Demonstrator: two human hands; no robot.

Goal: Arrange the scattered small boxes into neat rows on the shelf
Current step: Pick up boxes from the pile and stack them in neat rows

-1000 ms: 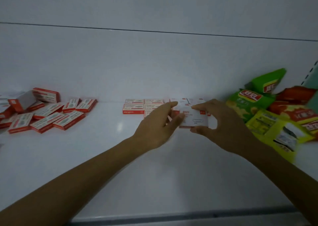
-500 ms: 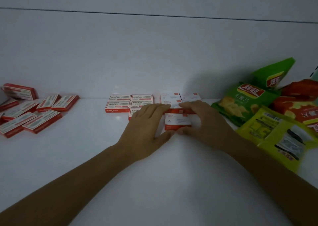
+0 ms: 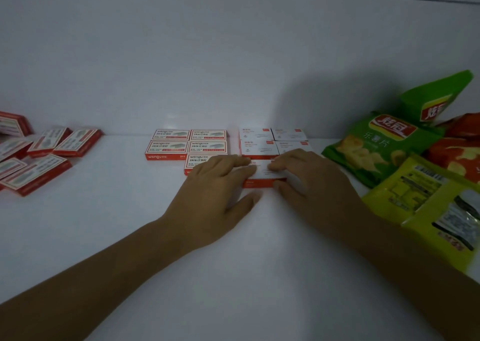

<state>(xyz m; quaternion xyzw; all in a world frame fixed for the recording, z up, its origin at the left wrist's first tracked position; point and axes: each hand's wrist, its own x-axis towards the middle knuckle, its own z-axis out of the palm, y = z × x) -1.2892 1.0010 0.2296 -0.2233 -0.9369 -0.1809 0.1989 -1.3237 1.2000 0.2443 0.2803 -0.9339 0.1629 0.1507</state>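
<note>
now both hands sit low on the white shelf (image 3: 130, 236), at its middle. left hand (image 3: 215, 197) lies palm down, its fingers (image 3: 240, 161) spread flat over the left end of a white-topped box (image 3: 262, 178) with a red front edge. right hand (image 3: 311, 182) meets it from the right: fingers (image 3: 279, 162) resting on the box top, thumb against the near red edge. neither hand is clenched; both press or steady the box, which lies flat on the shelf. it lies just near of a white block (image 3: 275, 141) of four like boxes, two by two, at the back wall. touching that block on the left, a red block (image 3: 188, 143) of printed boxes, two by two plus a fifth near right, partly under the left hand. far left, a loose pile (image 3: 41, 156) of red boxes lies at mixed angles, well apart from the rows. right side, snack bags (image 3: 405, 158) in green, yellow and red lie heaped, near the right hand but not touching it.
</note>
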